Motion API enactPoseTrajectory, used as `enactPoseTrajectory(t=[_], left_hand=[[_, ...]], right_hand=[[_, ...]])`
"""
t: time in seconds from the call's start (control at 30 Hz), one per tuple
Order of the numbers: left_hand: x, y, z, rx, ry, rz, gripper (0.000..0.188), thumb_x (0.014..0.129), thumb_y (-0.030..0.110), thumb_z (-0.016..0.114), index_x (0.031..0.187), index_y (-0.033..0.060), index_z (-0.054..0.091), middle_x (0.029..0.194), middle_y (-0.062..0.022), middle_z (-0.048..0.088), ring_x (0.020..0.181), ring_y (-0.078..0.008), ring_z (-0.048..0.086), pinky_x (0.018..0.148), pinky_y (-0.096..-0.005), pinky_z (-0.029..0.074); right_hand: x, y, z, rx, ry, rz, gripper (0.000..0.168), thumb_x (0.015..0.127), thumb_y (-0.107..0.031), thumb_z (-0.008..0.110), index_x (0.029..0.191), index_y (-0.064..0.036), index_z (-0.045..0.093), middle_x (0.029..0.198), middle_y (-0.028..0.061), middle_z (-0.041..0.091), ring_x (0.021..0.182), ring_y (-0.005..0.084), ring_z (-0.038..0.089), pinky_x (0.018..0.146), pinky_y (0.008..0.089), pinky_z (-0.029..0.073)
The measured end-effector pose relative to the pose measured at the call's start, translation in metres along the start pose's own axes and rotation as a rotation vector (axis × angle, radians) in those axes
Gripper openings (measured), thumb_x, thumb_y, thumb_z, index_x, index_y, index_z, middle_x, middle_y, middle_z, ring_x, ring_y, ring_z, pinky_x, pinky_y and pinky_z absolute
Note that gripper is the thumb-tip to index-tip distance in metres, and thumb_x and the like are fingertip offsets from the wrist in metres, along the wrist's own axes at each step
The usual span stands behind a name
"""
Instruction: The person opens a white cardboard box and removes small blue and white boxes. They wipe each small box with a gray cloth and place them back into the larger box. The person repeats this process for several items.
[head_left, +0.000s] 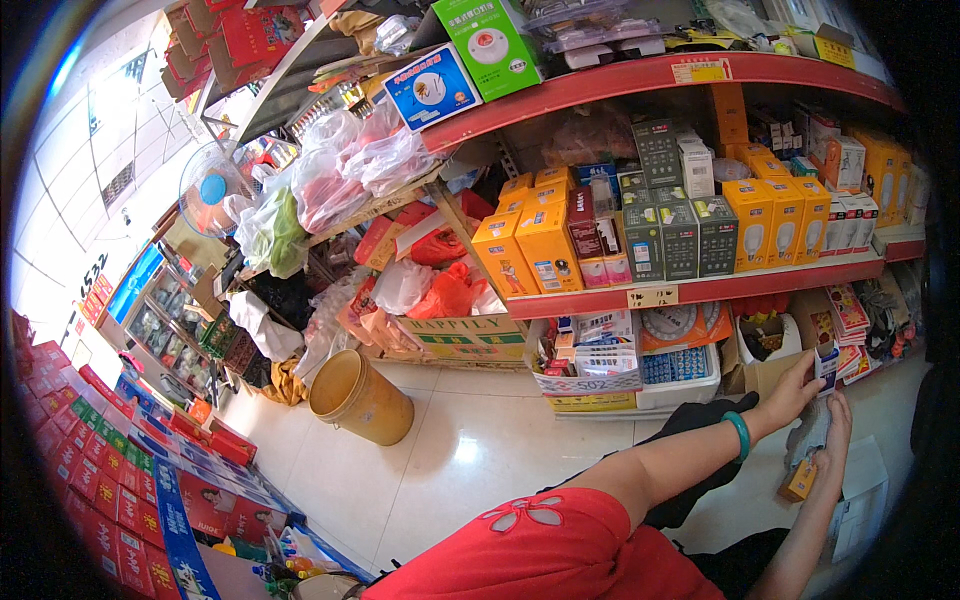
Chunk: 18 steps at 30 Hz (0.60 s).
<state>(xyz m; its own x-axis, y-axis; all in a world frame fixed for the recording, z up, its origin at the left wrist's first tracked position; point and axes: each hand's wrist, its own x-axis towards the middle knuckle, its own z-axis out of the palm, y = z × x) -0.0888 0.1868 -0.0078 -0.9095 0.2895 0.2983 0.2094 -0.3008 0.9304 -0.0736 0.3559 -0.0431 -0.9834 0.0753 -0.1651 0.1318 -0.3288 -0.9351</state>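
Observation:
My left hand (787, 397), with a green bangle at the wrist, grips a small dark-blue and white box (826, 369). The top of this box looks lifted. Close below, my right hand (834, 435) is closed around a grey, cloth-like item (808, 429), its fingertips near the blue-and-white box. At the lower end of the grey item is a small orange box (798, 481); whether my right hand holds it too is unclear. Both hands are low, over the floor and in front of the shelf's bottom level.
Red-edged shelves (585, 301) hold orange bulb boxes (750, 225) and dark-grey boxes (679, 236). Below stand a white foam box (712, 382) and a carton of small packets (592, 385). A yellow bucket (367, 397) stands on the tiled floor. Red cartons (105, 487) are stacked left.

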Motion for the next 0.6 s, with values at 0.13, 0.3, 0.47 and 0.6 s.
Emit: enactPoseTrajectory(t=[0.13, 0.3, 0.47, 0.6], left_hand=[[-0.011, 0.009, 0.005, -0.060, 0.014, -0.036, 0.046, 0.086, -0.002, 0.048, 0.129, 0.0005, 0.031, 0.119, -0.0129, 0.048, 0.110, -0.0186, 0.046, 0.094, -0.0306, 0.038], [-0.001, 0.039, 0.014, 0.530, -0.083, -0.157, 0.031, 0.086, 0.015, 0.053, 0.112, 0.0007, 0.044, 0.104, -0.0158, 0.054, 0.093, -0.0235, 0.054, 0.078, -0.0356, 0.045], [-0.043, 0.074, -0.032, 0.784, 0.113, 0.085, 0.025, 0.087, 0.021, 0.051, 0.105, 0.0037, 0.052, 0.098, -0.0124, 0.056, 0.089, -0.0257, 0.055, 0.078, -0.0399, 0.045], [-0.051, 0.069, -0.063, 0.078, 0.155, 0.001, 0.041, 0.087, 0.002, 0.049, 0.126, 0.0035, 0.037, 0.116, -0.0094, 0.049, 0.102, -0.0201, 0.052, 0.087, -0.0339, 0.047]], right_hand=[[-0.001, 0.009, -0.009, -0.067, 0.063, -0.020, 0.032, 0.084, -0.016, 0.051, 0.112, -0.002, 0.054, 0.111, 0.0074, 0.055, 0.101, 0.0187, 0.052, 0.088, 0.0297, 0.040], [-0.005, 0.005, -0.029, -0.096, 0.004, -0.137, 0.026, 0.081, -0.012, 0.052, 0.104, -0.003, 0.059, 0.103, 0.0055, 0.057, 0.095, 0.0163, 0.053, 0.085, 0.0284, 0.041], [-0.007, 0.016, 0.060, -0.188, -0.027, -0.060, 0.021, 0.082, -0.018, 0.057, 0.098, -0.006, 0.060, 0.089, 0.0039, 0.058, 0.083, 0.0143, 0.054, 0.073, 0.0297, 0.045], [-0.010, 0.025, 0.071, -0.155, -0.008, -0.065, 0.023, 0.079, -0.018, 0.058, 0.098, -0.005, 0.061, 0.080, 0.0035, 0.059, 0.074, 0.0120, 0.053, 0.066, 0.0276, 0.045]])
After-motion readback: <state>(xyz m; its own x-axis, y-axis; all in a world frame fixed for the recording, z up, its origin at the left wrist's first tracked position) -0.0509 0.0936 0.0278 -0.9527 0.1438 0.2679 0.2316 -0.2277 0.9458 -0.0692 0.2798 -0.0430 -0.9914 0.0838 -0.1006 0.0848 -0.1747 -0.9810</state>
